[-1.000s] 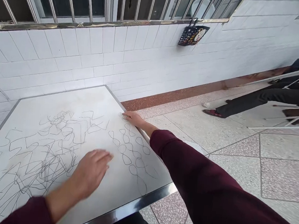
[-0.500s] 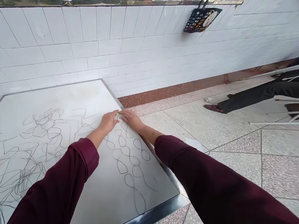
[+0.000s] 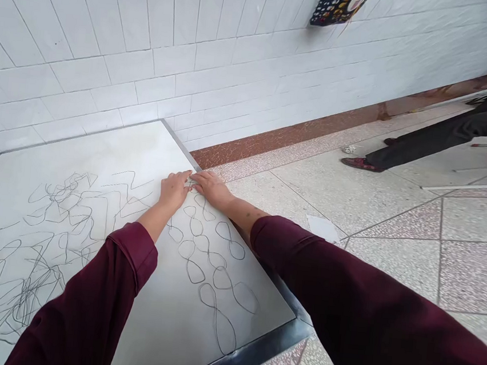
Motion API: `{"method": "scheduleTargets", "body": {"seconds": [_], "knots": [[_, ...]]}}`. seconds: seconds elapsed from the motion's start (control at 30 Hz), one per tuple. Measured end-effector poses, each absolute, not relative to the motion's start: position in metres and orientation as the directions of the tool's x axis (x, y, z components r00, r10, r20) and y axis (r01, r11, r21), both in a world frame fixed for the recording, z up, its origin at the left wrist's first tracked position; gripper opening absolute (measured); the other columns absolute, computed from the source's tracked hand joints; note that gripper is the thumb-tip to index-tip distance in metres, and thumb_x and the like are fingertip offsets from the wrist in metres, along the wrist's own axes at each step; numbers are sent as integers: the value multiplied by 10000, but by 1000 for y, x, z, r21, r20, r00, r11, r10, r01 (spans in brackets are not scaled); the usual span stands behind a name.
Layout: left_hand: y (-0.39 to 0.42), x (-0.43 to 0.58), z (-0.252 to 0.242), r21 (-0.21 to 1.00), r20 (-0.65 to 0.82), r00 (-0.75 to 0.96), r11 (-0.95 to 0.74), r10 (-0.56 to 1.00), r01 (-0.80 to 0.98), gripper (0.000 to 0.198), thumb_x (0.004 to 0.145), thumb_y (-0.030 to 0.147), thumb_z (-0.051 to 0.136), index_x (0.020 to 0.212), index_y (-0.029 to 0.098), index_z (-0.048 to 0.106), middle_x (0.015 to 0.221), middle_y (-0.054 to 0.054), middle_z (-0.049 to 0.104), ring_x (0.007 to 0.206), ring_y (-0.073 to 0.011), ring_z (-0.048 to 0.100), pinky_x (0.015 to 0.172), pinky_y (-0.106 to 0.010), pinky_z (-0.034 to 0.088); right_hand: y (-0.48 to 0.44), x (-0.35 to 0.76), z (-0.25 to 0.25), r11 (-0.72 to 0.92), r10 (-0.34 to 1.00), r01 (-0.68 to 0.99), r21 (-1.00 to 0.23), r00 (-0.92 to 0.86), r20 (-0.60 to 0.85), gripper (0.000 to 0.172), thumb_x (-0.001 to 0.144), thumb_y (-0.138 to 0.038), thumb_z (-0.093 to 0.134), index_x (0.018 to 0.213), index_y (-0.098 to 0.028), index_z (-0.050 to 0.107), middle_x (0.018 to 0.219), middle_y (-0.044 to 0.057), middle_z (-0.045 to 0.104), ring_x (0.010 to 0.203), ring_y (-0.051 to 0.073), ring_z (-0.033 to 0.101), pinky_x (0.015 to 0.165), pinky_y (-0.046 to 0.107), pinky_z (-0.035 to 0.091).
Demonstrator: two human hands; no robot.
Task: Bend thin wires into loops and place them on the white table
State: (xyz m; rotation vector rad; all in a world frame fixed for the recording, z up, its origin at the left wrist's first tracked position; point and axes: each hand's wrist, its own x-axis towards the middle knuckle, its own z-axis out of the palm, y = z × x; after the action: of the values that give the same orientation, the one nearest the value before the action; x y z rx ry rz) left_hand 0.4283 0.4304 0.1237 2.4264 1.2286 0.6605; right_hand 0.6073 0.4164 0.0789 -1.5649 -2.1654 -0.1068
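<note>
White-tiled wall (image 3: 107, 72), scribbled table (image 3: 113, 147), speckled floor (image 3: 353, 202)

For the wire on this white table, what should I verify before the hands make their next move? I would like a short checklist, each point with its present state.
1. Left hand and right hand meet fingertip to fingertip near the table's right edge: ok.
2. Fingers closed on the end of the looped wire: hidden under the hands, cannot tell.
3. Looped wire lies flat, wholly on the table: ok.
4. Looped wire separate from the tangled wire further left: cannot tell.
5. Another person's leg is far from the table: ok.
</note>
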Motion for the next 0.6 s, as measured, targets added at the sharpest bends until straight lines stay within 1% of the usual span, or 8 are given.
{"method": "scheduleTargets", "body": {"seconds": [0.1, 0.27, 0.4, 0.6], "knots": [[428, 429, 122, 509, 252, 487, -543, 836, 668, 447, 877, 139, 627, 1297, 279, 560, 1168, -50, 689, 1145, -255, 560, 958, -415, 412, 416, 605, 80, 341, 879, 923, -176, -247, 409, 343, 981, -263, 472, 1271, -181, 635, 1264, 124, 642, 1190, 292, 548, 1056, 482, 440], [438, 433, 114, 575, 243, 413, -473, 878, 667, 513, 828, 154, 697, 1302, 283, 548, 1146, -35, 697, 1142, -244, 565, 959, -404, 416, 419, 601, 79, 310, 886, 942, -129, -237, 399, 320, 977, -236, 485, 1249, -178, 645, 1233, 136, 651, 1167, 307, 541, 1008, 475, 448], [442, 433, 109, 620, 242, 376, -440, 895, 649, 533, 790, 146, 734, 1282, 259, 564, 1123, -33, 705, 1120, -235, 586, 969, -399, 418, 419, 598, 78, 292, 889, 951, -101, -231, 397, 309, 970, -218, 505, 1242, -174, 646, 1214, 134, 661, 1151, 306, 545, 970, 457, 460], [441, 432, 107, 648, 264, 365, -444, 893, 619, 465, 795, 137, 719, 1227, 271, 610, 1136, -28, 695, 1124, -222, 592, 991, -388, 406, 420, 599, 76, 288, 887, 952, -101, -226, 402, 316, 996, -221, 465, 1255, -176, 639, 1262, 128, 649, 1185, 290, 537, 997, 443, 445]]}}
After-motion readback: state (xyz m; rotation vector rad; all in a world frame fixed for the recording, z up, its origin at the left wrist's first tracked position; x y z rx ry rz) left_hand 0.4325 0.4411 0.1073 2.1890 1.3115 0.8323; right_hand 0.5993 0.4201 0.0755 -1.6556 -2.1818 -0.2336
